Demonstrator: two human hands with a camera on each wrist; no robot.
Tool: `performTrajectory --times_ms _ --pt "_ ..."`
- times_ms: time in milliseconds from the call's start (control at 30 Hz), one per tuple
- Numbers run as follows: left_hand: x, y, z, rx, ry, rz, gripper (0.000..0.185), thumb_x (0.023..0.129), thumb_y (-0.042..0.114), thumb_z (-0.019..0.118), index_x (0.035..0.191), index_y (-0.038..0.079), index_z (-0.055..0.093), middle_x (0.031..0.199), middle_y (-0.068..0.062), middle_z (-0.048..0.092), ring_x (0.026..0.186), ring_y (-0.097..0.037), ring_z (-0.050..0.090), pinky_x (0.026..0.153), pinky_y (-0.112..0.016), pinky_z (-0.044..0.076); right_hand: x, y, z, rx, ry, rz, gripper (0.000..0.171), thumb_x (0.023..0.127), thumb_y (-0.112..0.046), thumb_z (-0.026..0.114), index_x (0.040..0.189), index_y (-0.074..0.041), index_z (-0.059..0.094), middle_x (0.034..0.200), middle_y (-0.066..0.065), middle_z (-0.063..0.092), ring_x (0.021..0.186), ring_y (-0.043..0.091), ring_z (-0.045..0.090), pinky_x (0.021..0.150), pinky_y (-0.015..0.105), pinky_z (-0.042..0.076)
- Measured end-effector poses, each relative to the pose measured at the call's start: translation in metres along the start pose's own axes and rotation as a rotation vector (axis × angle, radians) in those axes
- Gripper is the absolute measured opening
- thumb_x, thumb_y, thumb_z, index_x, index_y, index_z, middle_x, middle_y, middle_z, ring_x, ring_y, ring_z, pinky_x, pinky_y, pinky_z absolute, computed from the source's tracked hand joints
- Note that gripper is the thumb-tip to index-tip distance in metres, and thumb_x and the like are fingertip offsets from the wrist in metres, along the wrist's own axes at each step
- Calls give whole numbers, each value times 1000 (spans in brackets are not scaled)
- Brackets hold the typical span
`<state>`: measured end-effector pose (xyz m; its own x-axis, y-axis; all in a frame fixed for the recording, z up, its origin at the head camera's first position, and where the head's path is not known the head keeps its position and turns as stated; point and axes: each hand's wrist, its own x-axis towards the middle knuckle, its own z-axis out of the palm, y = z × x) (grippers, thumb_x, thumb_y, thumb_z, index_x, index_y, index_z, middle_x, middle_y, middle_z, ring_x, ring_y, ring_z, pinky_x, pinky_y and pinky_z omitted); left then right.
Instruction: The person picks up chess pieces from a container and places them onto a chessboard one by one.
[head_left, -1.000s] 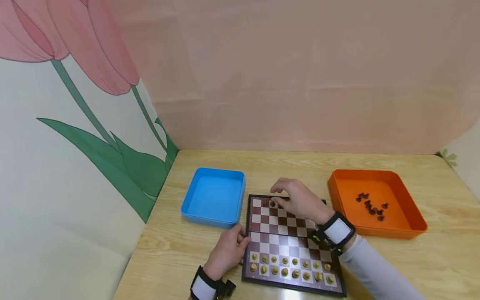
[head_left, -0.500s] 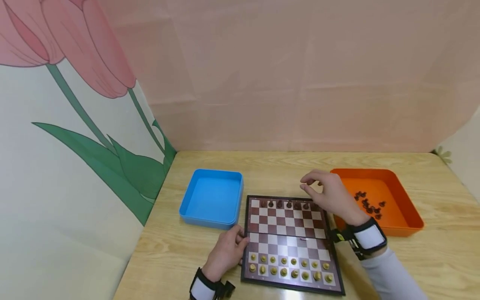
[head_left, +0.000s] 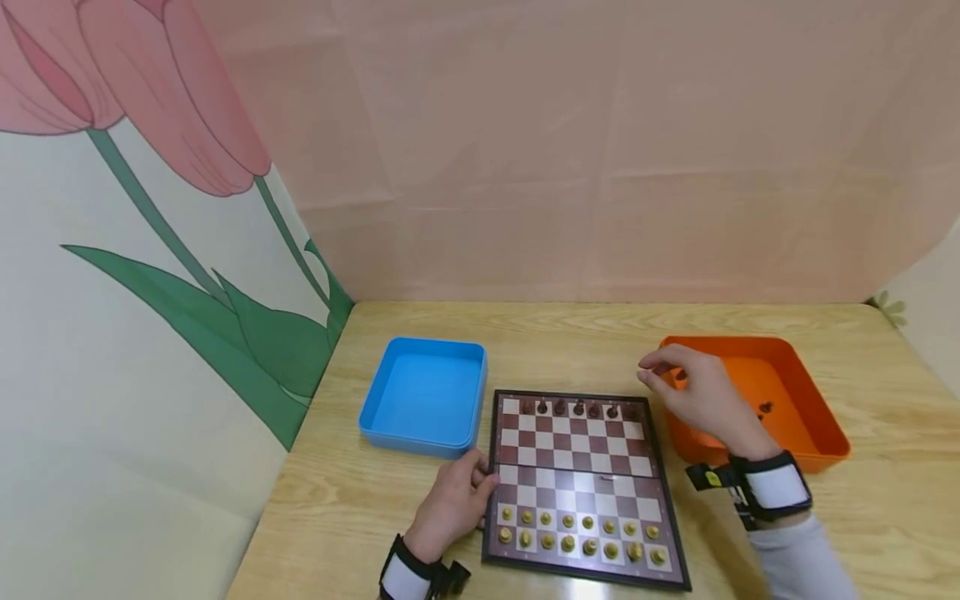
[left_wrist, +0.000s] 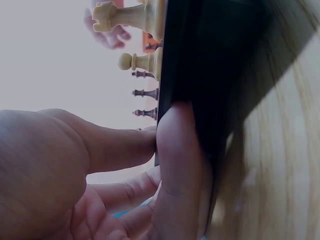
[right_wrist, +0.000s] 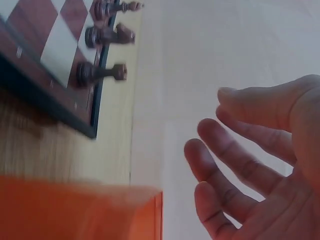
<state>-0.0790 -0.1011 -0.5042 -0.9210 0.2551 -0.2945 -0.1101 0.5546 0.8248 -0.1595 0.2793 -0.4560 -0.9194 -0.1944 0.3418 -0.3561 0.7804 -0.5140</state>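
A small chessboard lies on the wooden table. Dark pieces line its far row, and light pieces fill the two near rows. My left hand grips the board's left edge, thumb along the black rim and a finger on top. The right hand hovers over the left rim of the orange tray, loosely curled. In the right wrist view its fingers are spread and hold nothing. Beyond them stand the dark pieces at the board's corner.
A blue tray with nothing in it sits left of the board. A few dark pieces show in the orange tray, partly hidden by my hand. Pink and tulip-patterned walls close off the back and left.
The right hand has left the board's far row and travelled right to the orange tray's rim. The left hand has stayed on the board's edge.
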Motion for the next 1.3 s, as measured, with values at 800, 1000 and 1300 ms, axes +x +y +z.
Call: performTrajectory --times_ms 800,1000,1300 --pt "0 -2 -2 21 -1 11 10 108 19 65 108 9 63 84 0 65 69 -15 63 53 -30 53 -24 64 -54 -61 -306 324 22 97 -7 73 114 6 72 95 19 75 62 19 65 49 33 53" --pt "-1 -1 -2 -3 -13 -13 9 108 19 66 108 10 63 85 -1 66 67 -16 64 53 -31 55 -28 79 -59 -189 -324 318 16 90 -6 77 101 6 74 91 20 73 69 23 63 58 42 56" --pt "-2 -1 -1 -6 -11 3 8 108 17 65 107 10 63 83 0 66 65 -16 64 52 -31 55 -29 92 -60 -204 -399 378 16 86 -4 79 100 4 76 92 19 74 80 31 68 65 49 59"
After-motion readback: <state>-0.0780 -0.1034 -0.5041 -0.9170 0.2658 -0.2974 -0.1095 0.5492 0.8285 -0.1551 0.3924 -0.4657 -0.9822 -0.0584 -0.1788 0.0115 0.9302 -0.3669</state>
